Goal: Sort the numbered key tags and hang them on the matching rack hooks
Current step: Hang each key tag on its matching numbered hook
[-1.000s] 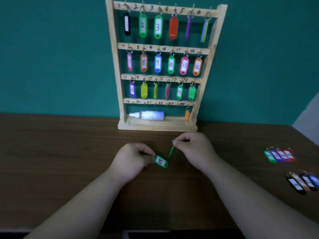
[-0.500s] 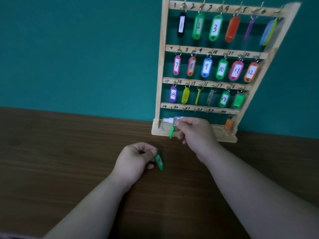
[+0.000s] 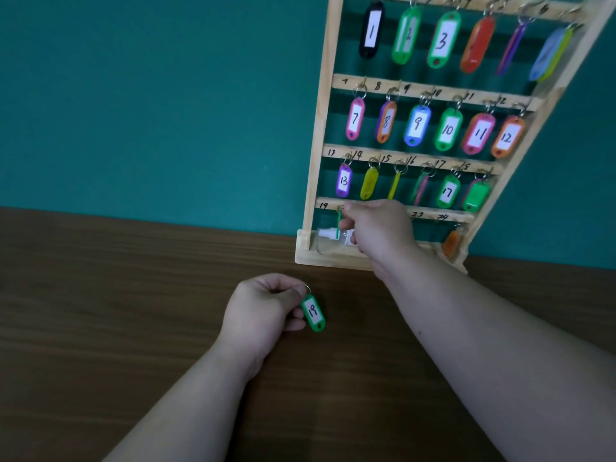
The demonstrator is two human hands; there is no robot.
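Left hand (image 3: 263, 311) grip pinches green tag 19 (image 3: 313, 313) by its ring. Right hand (image 3: 380, 228) grip pinches an edge-on green tag (image 3: 339, 225) at the key rack's (image 3: 319, 128) bottom rail.

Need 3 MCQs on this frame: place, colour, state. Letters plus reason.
1. The right hand is at the rack's: A top rail; B bottom rail; C second rail.
2. Tag 19 is: A orange; B green; C purple.
3. Tag 19 is: A hung on a hook; B lying loose; C pinched by its ring in the left hand.
1 B: it holds an edge-on tag at the rail marked 19 and 24. 2 B: green shell, white label. 3 C: the hand closes on the ring.
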